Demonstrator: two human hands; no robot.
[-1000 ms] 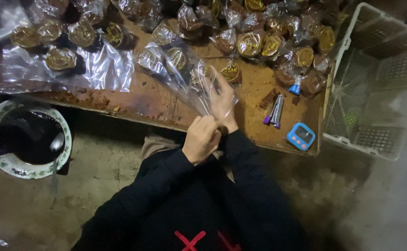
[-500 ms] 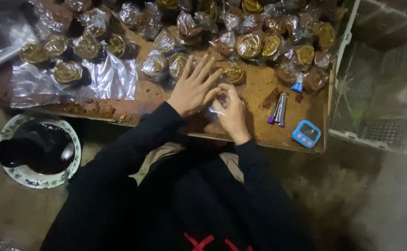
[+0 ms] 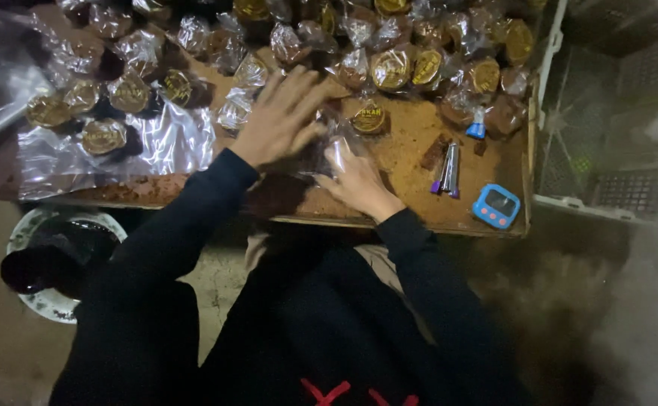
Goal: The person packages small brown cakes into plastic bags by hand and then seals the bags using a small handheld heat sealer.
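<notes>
Clear crinkly plastic wrapper [image 3: 327, 154] lies pinned on the brown wooden board [image 3: 411, 203], left hand [image 3: 284, 116] flat atop, right hand [image 3: 359, 180] pinching its near edge; hasty pressing could tear it.

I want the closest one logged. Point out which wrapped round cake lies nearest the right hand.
The wrapped cake lying alone just beyond the right hand, set forward of the crowded rows behind it.

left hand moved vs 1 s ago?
Yes. The left hand has gone from the table's near edge, by the right hand, up onto the table, toward the wrapped cakes.
</notes>
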